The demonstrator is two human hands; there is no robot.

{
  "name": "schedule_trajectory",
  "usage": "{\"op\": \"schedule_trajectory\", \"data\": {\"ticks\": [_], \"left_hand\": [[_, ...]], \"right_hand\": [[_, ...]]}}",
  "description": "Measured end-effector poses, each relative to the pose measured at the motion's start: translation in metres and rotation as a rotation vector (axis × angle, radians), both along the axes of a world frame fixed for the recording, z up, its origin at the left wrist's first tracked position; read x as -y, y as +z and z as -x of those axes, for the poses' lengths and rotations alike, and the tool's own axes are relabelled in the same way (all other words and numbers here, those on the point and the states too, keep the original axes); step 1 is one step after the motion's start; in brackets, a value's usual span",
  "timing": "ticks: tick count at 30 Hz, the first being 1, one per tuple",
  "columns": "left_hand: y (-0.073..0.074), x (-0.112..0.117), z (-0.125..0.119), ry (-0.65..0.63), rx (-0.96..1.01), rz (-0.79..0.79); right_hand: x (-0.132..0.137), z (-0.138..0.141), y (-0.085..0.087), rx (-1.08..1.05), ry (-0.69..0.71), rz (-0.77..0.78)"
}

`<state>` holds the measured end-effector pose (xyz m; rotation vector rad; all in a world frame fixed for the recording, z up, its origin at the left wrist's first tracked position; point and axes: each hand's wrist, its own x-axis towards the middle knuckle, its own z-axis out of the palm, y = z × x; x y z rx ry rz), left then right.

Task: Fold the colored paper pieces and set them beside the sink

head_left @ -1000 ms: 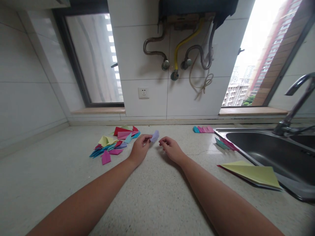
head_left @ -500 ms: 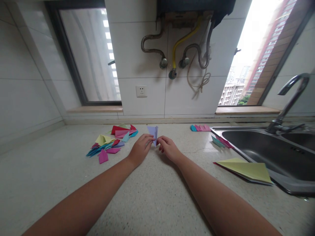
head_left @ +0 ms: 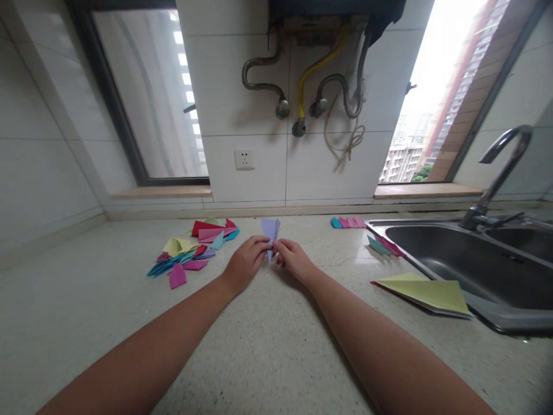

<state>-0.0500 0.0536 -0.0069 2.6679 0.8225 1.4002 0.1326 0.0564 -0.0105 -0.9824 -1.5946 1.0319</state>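
Observation:
A small folded piece of lilac paper (head_left: pixel 270 229) stands between my hands over the middle of the counter, its wide end away from me and its point toward me. My left hand (head_left: pixel 248 259) pinches its left side with the fingertips. On the right edge, the thumb and finger of my right hand (head_left: pixel 294 259) are closed on the same paper. The fingertips cover part of its lower half. Left of my left hand lies a loose pile of folded coloured papers (head_left: pixel 177 246), in yellow, blue, red and pink.
Yellow folded paper planes (head_left: pixel 425 291) lie by the steel sink (head_left: pixel 421 268) at right, with teal and pink folded papers (head_left: pixel 380 246) on its rim. A row of small pink and blue pieces (head_left: pixel 348 222) rests near the wall. A tap (head_left: pixel 496 173) rises behind the sink.
My right fingers have come onto the lilac paper's right edge, and its wide end now appears more spread. The whole view has shifted slightly.

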Motion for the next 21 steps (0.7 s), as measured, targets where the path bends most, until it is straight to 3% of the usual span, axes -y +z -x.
{"op": "schedule_trajectory", "data": {"ticks": [9,14,17,21], "left_hand": [[0.003,0.003,-0.002,0.007,-0.019,-0.076],[0.003,0.002,-0.003,0.131,0.14,-0.077],[-0.003,-0.004,-0.005,0.148,0.352,0.079],[-0.01,-0.011,-0.009,0.014,0.578,0.521]], "right_hand": [[-0.002,0.0,0.002,0.021,-0.074,-0.017],[-0.005,-0.002,-0.002,0.04,-0.09,-0.042],[-0.006,-0.003,-0.003,0.047,-0.114,-0.056],[-0.008,-0.003,-0.004,0.043,-0.122,-0.075]]}}
